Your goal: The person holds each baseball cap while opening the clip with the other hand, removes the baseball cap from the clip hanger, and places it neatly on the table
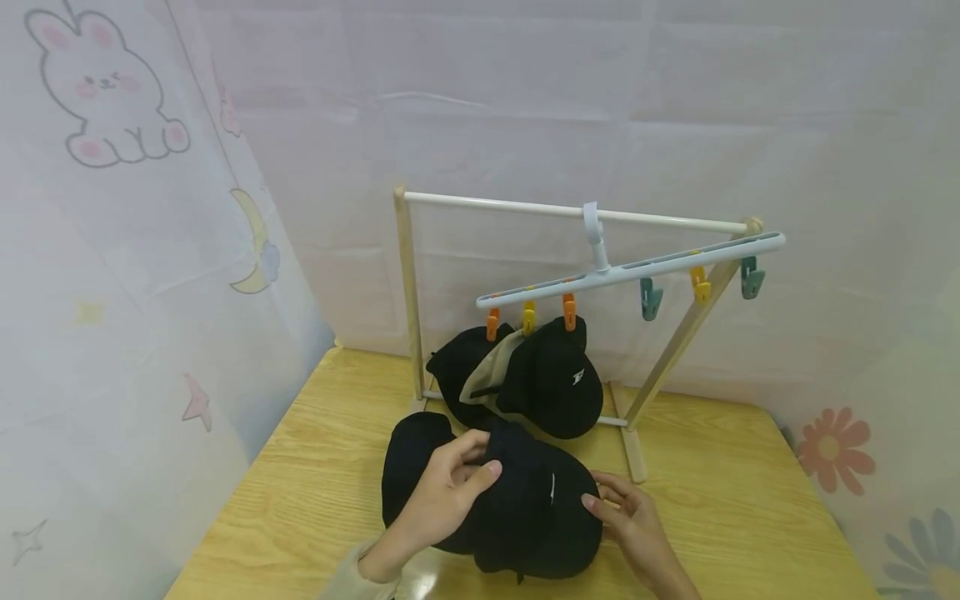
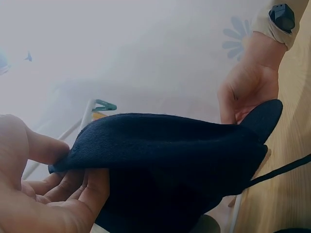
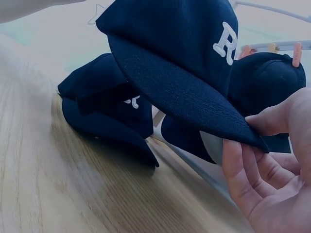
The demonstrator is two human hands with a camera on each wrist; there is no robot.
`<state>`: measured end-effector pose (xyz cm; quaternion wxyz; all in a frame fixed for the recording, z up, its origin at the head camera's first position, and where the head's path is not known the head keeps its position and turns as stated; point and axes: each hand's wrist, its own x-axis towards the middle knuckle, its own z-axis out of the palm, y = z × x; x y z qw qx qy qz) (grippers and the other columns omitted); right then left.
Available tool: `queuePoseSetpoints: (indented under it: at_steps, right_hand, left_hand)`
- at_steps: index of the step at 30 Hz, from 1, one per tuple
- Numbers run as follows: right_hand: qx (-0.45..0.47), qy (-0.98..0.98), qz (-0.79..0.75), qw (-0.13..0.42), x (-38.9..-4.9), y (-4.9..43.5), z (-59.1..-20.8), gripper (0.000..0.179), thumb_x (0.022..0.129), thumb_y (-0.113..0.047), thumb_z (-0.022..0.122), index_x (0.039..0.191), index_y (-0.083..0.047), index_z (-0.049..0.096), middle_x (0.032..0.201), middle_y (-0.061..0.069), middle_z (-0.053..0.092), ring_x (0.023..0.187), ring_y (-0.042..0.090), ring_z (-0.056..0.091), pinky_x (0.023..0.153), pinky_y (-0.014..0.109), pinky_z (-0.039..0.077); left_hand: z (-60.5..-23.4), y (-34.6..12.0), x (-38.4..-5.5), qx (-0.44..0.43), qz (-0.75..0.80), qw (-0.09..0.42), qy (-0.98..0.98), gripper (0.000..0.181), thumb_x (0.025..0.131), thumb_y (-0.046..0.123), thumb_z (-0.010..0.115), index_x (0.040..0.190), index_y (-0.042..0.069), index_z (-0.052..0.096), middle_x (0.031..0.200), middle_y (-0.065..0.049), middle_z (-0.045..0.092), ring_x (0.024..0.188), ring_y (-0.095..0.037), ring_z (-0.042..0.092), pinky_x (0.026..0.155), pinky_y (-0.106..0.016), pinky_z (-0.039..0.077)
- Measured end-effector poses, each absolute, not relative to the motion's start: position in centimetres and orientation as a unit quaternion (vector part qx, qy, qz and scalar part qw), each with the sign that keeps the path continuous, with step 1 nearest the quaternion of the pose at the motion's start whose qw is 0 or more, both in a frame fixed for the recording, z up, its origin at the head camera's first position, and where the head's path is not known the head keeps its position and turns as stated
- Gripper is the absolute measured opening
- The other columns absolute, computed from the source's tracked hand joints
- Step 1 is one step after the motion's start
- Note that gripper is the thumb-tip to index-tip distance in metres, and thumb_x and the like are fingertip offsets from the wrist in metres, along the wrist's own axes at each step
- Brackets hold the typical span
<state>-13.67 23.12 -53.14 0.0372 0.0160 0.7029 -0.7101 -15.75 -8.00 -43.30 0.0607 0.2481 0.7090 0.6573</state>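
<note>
While both hands pinch one cap — second cap beside, rack, hung caps behind

soft, even light is filling the head view, and white glare is glinting off the wooden table at bottom centre; the black cap is losing fold detail. haze is whitening the printed backdrop in the left wrist view. a soft shadow is spreading beneath the resting cap at centre left.
</note>
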Motion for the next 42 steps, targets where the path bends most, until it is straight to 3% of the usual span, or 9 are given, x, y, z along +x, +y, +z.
queuePoseSetpoints:
  at_steps: [7, 11, 15, 19, 30, 42]
  right_hand:
    - [0.025, 0.702, -0.711, 0.047, -14.4, 22.3, -53.5, 0.056, 0.101, -0.004, 0.069, 0.149, 0.016, 0.046, 0.103, 0.004, 0.068, 0.089, 0.016, 0.077, 0.074, 0.038, 0.066]
    - [0.04, 0.705, -0.706, 0.052, -14.8, 21.7, -53.6, 0.057, 0.1, -0.006, 0.071, 0.149, 0.013, 0.048, 0.103, 0.006, 0.067, 0.088, 0.017, 0.076, 0.074, 0.038, 0.066]
    - [0.05, 0.707, -0.703, 0.048, -15.3, 21.3, -53.7, 0.055, 0.099, -0.007, 0.073, 0.147, 0.011, 0.052, 0.103, 0.007, 0.068, 0.087, 0.019, 0.076, 0.073, 0.037, 0.066]
    - [0.054, 0.702, -0.708, 0.043, -15.7, 20.9, -53.9, 0.054, 0.098, -0.005, 0.073, 0.146, 0.012, 0.053, 0.104, 0.007, 0.069, 0.086, 0.019, 0.077, 0.072, 0.037, 0.066]
    - [0.053, 0.7, -0.711, 0.047, -17.4, 19.9, -54.5, 0.055, 0.098, -0.006, 0.074, 0.145, 0.012, 0.053, 0.109, 0.01, 0.073, 0.087, 0.018, 0.077, 0.072, 0.036, 0.066]
    - [0.035, 0.714, -0.696, 0.069, -18.7, 19.3, -54.1, 0.054, 0.1, -0.009, 0.073, 0.144, 0.013, 0.052, 0.109, 0.01, 0.072, 0.089, 0.017, 0.076, 0.074, 0.036, 0.065]
  left_hand:
    - [-43.8, -8.9, -16.3, 0.24, 0.647, 0.052, 0.722, 0.041, 0.111, 0.016, 0.059, 0.141, -0.011, 0.057, 0.138, -0.03, 0.062, 0.125, -0.039, 0.066, 0.101, -0.029, 0.057]
    - [-44.2, -9.4, -16.8, 0.236, 0.641, 0.045, 0.729, 0.037, 0.112, 0.016, 0.057, 0.14, -0.008, 0.06, 0.134, -0.026, 0.065, 0.122, -0.029, 0.067, 0.099, -0.026, 0.056]
    - [-44.5, -9.9, -17.5, 0.242, 0.641, 0.038, 0.727, 0.03, 0.112, 0.014, 0.054, 0.133, -0.006, 0.063, 0.111, -0.021, 0.069, 0.085, -0.008, 0.063, 0.076, -0.021, 0.055]
    - [-44.7, -10.3, -18.0, 0.246, 0.64, 0.034, 0.727, 0.029, 0.113, 0.012, 0.052, 0.13, -0.009, 0.063, 0.096, -0.021, 0.066, 0.064, -0.005, 0.051, 0.061, -0.023, 0.049]
    - [-44.9, -11.2, -19.6, 0.218, 0.63, 0.033, 0.744, 0.031, 0.114, 0.014, 0.051, 0.132, -0.009, 0.062, 0.106, -0.024, 0.071, 0.074, -0.007, 0.06, 0.062, -0.025, 0.054]
    - [-45.2, -12.0, -20.4, 0.169, 0.653, 0.043, 0.737, 0.04, 0.113, 0.017, 0.052, 0.143, -0.01, 0.057, 0.125, -0.029, 0.07, 0.106, -0.015, 0.067, 0.072, -0.028, 0.06]
